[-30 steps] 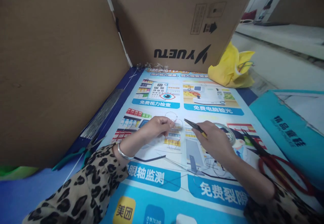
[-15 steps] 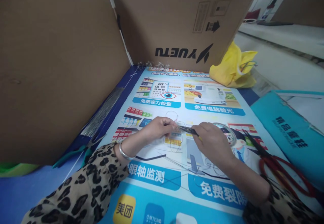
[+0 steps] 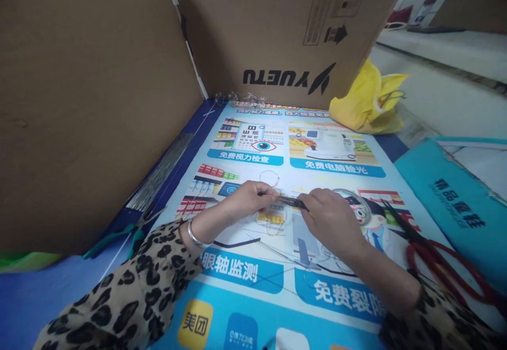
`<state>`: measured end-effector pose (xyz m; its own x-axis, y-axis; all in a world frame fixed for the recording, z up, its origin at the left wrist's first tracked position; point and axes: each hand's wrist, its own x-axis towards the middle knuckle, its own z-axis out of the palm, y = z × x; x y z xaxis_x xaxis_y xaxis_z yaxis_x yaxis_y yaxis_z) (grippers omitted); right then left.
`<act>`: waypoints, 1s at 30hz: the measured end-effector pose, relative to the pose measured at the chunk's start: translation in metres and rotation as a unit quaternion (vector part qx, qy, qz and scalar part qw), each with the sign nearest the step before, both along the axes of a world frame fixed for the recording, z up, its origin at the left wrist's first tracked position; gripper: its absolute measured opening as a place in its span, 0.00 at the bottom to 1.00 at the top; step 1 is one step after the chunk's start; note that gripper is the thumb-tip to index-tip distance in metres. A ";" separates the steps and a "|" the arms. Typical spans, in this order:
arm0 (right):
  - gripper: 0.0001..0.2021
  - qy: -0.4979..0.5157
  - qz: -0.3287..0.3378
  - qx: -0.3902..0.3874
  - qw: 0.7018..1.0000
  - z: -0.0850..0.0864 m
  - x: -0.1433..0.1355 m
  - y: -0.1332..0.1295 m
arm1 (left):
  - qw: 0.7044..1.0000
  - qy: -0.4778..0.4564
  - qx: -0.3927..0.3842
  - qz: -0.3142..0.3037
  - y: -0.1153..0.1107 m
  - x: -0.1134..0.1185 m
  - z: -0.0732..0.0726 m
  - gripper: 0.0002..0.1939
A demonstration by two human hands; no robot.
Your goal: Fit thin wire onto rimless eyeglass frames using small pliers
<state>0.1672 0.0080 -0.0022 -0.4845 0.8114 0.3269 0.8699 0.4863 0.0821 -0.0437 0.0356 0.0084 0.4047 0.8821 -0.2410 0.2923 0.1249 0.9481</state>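
Observation:
My left hand (image 3: 255,198) pinches a piece of thin looped wire (image 3: 270,178) over the printed poster sheet (image 3: 233,308). Loops of the wire stand out above and below the fingertips. My right hand (image 3: 330,215) is closed around dark-jawed pliers (image 3: 293,201), whose tip meets the wire at my left fingertips. The exact grip of the jaws is too small to make out. Loose wire pieces lie on the sheet below the hands.
Red-handled scissors (image 3: 430,252) and a teal box (image 3: 455,191) are at the right. Teal-handled pliers (image 3: 134,231) and a bundle of cut wires (image 3: 162,170) lie left. Cardboard walls (image 3: 277,33) stand behind, with a yellow bag (image 3: 366,102) beside them.
The camera view has shifted slightly. Both hands stay nearly in place, and the wire loops below my left fingertips have turned a little.

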 end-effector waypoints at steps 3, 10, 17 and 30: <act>0.11 -0.041 0.000 0.023 0.999 0.002 0.000 0.000 | 1.000 -0.006 -0.006 0.008 -0.001 0.001 0.001 0.11; 0.12 -0.078 0.007 0.072 0.994 0.006 0.003 -0.001 | 0.999 -0.033 -0.026 0.031 -0.003 0.005 0.003 0.11; 0.11 -0.062 0.007 0.060 0.996 0.008 0.004 -0.001 | 0.995 -0.079 -0.043 0.046 -0.003 0.007 0.000 0.09; 0.12 -0.083 0.019 0.094 0.992 0.009 0.008 -0.001 | 0.987 -0.133 -0.077 0.043 -0.005 0.007 0.000 0.08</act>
